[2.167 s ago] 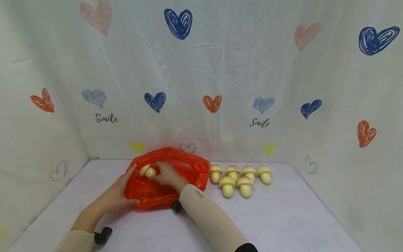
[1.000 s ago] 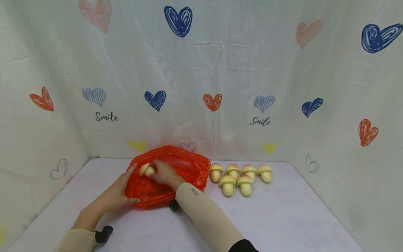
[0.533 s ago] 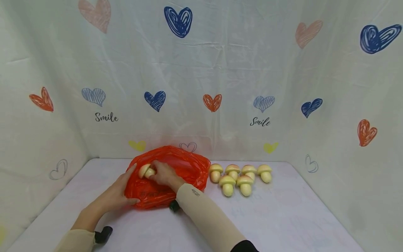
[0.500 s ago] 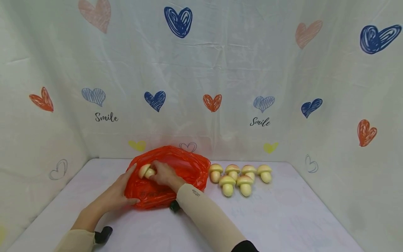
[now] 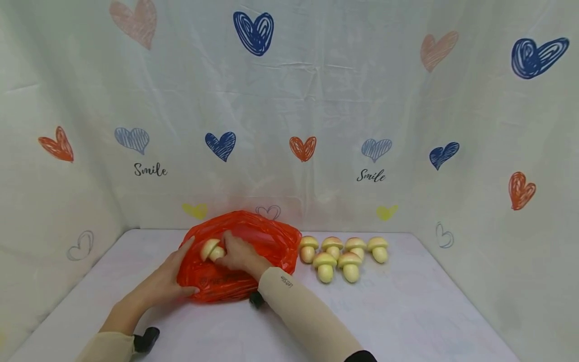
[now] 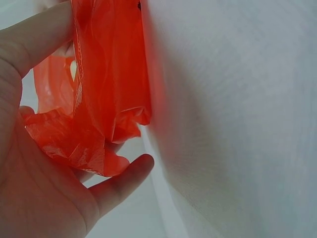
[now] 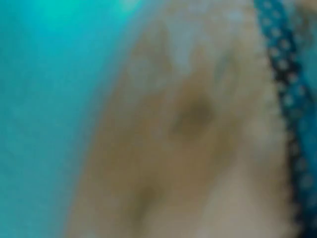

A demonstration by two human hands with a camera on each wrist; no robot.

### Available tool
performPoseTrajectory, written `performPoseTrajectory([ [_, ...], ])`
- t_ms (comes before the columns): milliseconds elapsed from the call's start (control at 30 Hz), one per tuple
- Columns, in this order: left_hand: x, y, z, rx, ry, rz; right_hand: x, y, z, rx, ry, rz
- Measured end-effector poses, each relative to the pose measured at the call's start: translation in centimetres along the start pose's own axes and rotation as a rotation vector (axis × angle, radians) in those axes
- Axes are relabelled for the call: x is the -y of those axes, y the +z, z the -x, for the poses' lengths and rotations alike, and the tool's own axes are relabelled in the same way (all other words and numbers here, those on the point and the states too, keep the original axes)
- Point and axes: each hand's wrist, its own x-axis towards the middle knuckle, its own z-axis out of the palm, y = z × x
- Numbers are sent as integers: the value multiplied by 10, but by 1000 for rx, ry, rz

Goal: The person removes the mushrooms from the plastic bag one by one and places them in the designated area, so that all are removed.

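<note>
A red plastic bag (image 5: pixel 267 231) lies on the table with its mouth spread toward me. My left hand (image 5: pixel 165 281) holds the bag's left edge, thumb low at the front and fingers higher up. In the left wrist view, crumpled bag film (image 6: pixel 79 144) sits between the thumb and the fingers. Inside the bag mouth rests a pale yellow mushroom (image 5: pixel 210 249), tilted, its stem toward the right. My right hand (image 5: pixel 242 256) is in the opening just right of that stem, index finger and thumb spread apart. The right wrist view is a blur.
Several similar mushrooms (image 5: pixel 325 266) with yellow and reddish caps stand in two rows right of the bag. The white table (image 5: pixel 407 311) meets a white curtain (image 5: pixel 339 191) printed with hearts at its back edge.
My right hand's index finger has moved away from the mushroom and the hand has drawn slightly back to the right. The mushroom has tilted a little. My left hand stays on the bag's edge.
</note>
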Motion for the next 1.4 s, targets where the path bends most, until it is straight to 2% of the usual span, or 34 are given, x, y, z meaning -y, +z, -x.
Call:
performPoseTrajectory([
  [333, 0, 0, -2, 4, 9, -4, -1, 0, 0, -1, -74, 89],
  [600, -2, -1, -1, 16, -18, -1, 1, -2, -1, -24, -131, 97],
  [867, -1, -2, -1, 11, -16, -2, 1, -1, -1, -12, -172, 131],
  [1067, 0, -2, -1, 11, -17, -2, -3, -3, -1, 27, -165, 76],
  [1400, 3, -1, -1, 14, -16, 0, -4, -9, 4, 122, -209, 16],
])
